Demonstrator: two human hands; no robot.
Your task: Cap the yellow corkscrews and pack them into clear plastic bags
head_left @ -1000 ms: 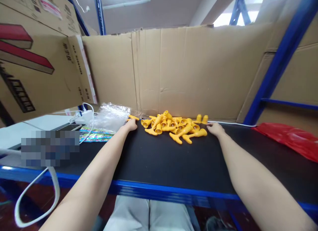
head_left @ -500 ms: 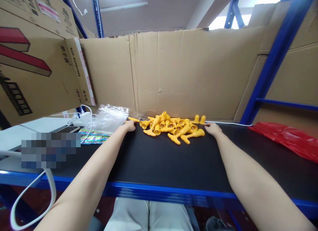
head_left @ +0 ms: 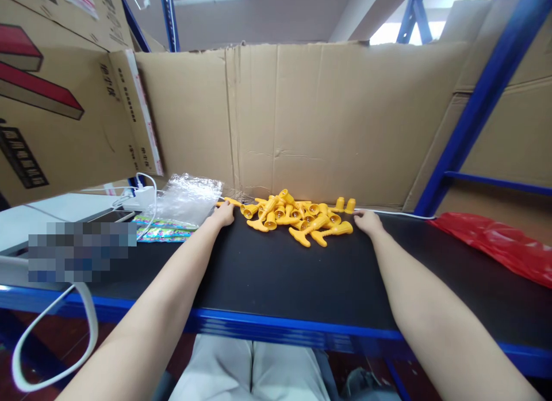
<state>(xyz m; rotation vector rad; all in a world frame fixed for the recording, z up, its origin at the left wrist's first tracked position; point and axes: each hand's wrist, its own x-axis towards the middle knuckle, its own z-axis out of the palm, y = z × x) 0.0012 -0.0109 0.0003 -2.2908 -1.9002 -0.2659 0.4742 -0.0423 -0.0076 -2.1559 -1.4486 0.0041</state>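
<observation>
A loose pile of yellow plastic T-shaped handles (head_left: 302, 214) with hollow cup-like ends lies on the black tabletop (head_left: 293, 286) against the cardboard. My left hand (head_left: 223, 214) rests at the left end of the pile, fingers loosely apart, against a yellow piece (head_left: 233, 202); its fingertips are partly hidden. Just beyond the pile's right end, my right hand (head_left: 368, 222) lies on the table with its fingers loosely extended and nothing visible in them. Two short yellow caps (head_left: 345, 205) stand upright near its fingertips.
Clear plastic wrap (head_left: 190, 200) and a colourful packet (head_left: 166, 231) lie left, near a phone (head_left: 112, 216) and white cables. A red plastic bag (head_left: 495, 240) lies right. A cardboard wall (head_left: 319, 125) closes off the back, beside a blue shelf post (head_left: 470, 114).
The view has shifted slightly. Both hands stay at the two ends of the pile, and the yellow pieces have not visibly moved.
</observation>
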